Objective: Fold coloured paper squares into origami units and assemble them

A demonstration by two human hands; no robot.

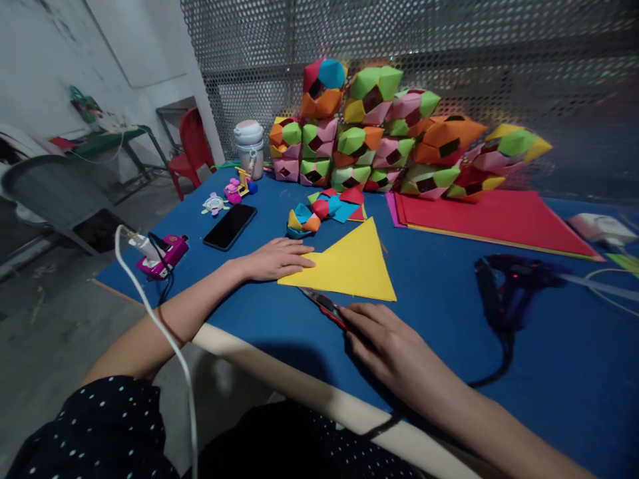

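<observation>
Yellow paper [357,266], head view: lies on the blue table [429,299]. Left hand [277,259] rests flat on its left end, fingers extended, gripping nothing; right hand [382,339] is clamped on a cutter [327,307]. Should the paper slip under light pressure, the blade [307,291] could tear it or stray toward the left fingertips [309,263]. From my position, blade-tip contact is unclear; the right palm is hidden.
</observation>
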